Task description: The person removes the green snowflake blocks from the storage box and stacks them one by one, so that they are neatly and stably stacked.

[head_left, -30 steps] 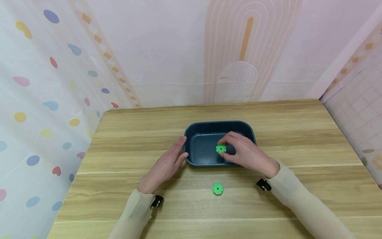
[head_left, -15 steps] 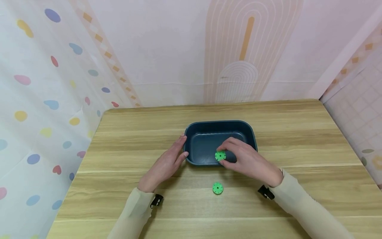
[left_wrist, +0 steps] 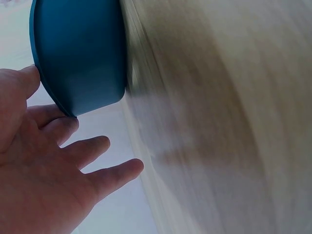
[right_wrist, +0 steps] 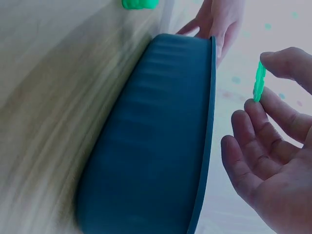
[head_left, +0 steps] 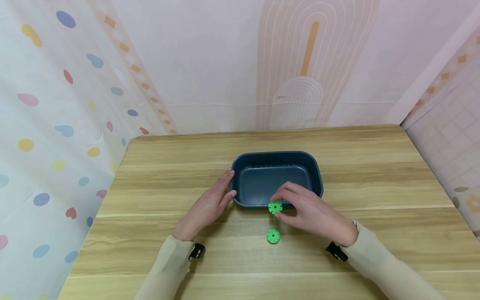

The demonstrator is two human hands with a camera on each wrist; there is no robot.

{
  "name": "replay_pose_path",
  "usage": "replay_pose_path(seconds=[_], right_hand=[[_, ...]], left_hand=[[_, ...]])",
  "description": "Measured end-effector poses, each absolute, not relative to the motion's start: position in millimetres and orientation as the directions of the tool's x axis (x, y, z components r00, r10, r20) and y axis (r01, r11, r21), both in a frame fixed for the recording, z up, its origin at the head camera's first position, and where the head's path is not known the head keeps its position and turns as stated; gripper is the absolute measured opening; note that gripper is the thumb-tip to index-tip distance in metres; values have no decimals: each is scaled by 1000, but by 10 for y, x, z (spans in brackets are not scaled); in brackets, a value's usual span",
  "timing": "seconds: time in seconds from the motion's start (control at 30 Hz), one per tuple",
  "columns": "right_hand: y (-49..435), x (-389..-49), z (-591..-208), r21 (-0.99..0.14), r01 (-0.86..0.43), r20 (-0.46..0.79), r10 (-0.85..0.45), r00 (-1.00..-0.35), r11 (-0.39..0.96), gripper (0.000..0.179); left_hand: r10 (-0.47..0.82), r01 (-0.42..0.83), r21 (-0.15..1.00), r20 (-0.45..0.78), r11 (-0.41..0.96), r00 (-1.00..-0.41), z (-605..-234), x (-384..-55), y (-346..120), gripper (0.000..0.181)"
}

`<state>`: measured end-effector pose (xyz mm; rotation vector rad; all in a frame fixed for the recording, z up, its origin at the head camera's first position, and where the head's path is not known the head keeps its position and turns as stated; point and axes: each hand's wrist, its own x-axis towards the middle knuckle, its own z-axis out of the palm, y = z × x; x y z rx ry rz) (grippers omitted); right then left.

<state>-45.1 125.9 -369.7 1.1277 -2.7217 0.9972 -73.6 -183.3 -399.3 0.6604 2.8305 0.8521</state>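
Observation:
In the head view my right hand (head_left: 309, 212) pinches a green notched disc (head_left: 275, 207) with a small centre hole between thumb and fingertips. The disc overlaps the near rim of a dark blue rectangular tray (head_left: 277, 158). From the right wrist view, this disc (right_wrist: 259, 80) is seen edge-on, above the level of the rim. My left hand (head_left: 204, 212) rests its thumb and fingertips against the tray's left end, fingers fairly straight. The left wrist view has the thumb at the rim and other fingers spread. Another green notched disc (head_left: 273, 236) lies on the table in front of the tray.
The wood-grain table (head_left: 165, 179) runs back to a patterned curtain (head_left: 210, 62). More curtain hangs along the left and right sides. No discs show on the visible part of the tray's floor.
My right hand has moved toward the table's front with the pinched disc, from over the tray's inside to its near rim. The left hand, tray and table disc have stayed put.

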Motion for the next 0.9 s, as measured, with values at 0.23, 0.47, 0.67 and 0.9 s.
replay_pose_path(seconds=[0.23,0.47,0.67,0.9], right_hand=[[1239,-383,-3756,-527,-694,289,-664,-689,490,30],[1240,-323,-3797,-536,-687,261,-678,-687,490,30],[1230,-280,-3830,-543,-688,238,-698,-675,481,32],[1215,-237,-3877,-560,-675,198,-714,-672,480,31]], left_hand=[[440,378,550,20,745,-898,-3993,-738,-1828,62],[436,368,548,8,751,-900,-3985,-735,-1828,62],[436,367,548,6,751,-900,-3984,-733,-1826,62],[433,366,545,7,755,-902,-3989,-734,-1828,62]])
